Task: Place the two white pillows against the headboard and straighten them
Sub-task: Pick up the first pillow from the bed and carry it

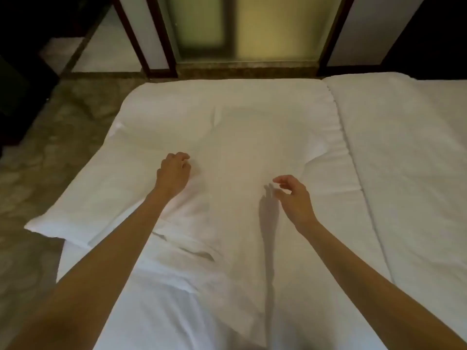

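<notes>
Here | pillow [101, 198] long axis slants near-left to far-right | left hand [174, 173] curled together | right hand [293, 195] apart

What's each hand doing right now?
Left hand: curled shut, knuckles pressing the pillow.
Right hand: open, empty, just above the pillow.

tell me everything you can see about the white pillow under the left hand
The white pillow is soft, cloth-covered and lightly creased. It lies flat and slanted at the bed's left edge, one corner jutting out over the floor. The left hand, fingers curled, presses on its upper right part. More white bedding overlaps its right side.
</notes>
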Demonstrator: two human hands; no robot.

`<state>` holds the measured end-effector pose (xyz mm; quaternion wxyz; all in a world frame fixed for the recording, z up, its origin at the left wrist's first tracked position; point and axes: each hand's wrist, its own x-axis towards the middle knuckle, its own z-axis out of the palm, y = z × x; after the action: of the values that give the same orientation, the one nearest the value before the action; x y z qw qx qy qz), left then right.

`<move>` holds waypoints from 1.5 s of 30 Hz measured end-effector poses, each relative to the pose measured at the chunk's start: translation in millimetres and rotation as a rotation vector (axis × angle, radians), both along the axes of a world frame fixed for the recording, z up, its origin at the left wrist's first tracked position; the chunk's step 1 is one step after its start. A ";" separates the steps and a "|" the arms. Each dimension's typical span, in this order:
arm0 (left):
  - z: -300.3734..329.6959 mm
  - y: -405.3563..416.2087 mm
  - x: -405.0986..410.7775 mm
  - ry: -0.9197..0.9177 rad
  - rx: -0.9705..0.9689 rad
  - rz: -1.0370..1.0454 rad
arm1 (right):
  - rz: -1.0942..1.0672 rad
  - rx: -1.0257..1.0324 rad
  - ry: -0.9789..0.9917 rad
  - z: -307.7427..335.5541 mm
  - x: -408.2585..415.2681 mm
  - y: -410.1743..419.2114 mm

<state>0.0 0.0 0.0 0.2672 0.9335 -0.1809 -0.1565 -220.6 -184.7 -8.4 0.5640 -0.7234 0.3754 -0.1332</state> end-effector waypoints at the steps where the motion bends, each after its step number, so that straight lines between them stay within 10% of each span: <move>1: -4.4 1.4 8.6 0.028 0.059 0.015 | 0.028 -0.048 0.035 0.7 7.7 1.0; 17: -56.7 28.3 57.2 0.728 -0.102 0.044 | 0.202 -0.245 0.327 -58.2 35.3 15.7; 45: -12.5 -136.2 -323.2 0.345 -0.113 -0.273 | -0.188 -0.137 0.148 -43.4 -295.4 -95.2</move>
<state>-323.2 -136.2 -12.5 0.3222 0.8434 -0.2656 -0.3381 -516.0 -280.0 -51.7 0.4689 -0.7296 0.4723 -0.1572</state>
